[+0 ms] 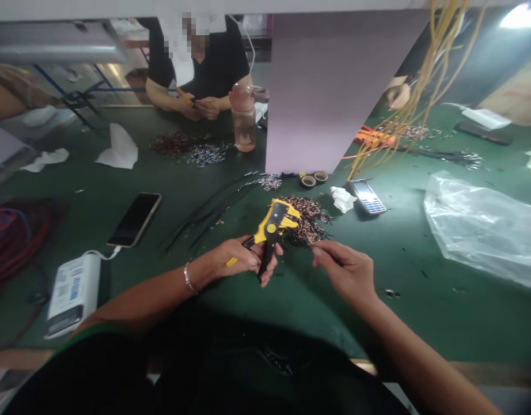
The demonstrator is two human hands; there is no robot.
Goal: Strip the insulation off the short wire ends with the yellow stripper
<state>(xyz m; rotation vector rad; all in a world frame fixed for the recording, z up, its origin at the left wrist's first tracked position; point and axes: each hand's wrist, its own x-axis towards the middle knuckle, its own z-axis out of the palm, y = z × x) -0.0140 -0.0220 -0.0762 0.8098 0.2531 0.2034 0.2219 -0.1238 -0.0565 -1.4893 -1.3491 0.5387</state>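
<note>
A yellow-and-black wire stripper [273, 221] is held over the table [404, 248], covering the left side of a pile of short wires [311, 222]. The left hand [243, 257] is wrapped around its handles, partly hiding them. The right hand [349, 268] is pinched at the pile's near edge; whatever it grips is too small to make out. Farther off, a blurred red cable coil [15, 242] is cut off at left.

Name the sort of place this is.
Probably a shared wiring workshop: the left hand holds what looks like a yellow wire stripper, a pile of short wire pieces lies beside it, and another person is across the green table.
</note>
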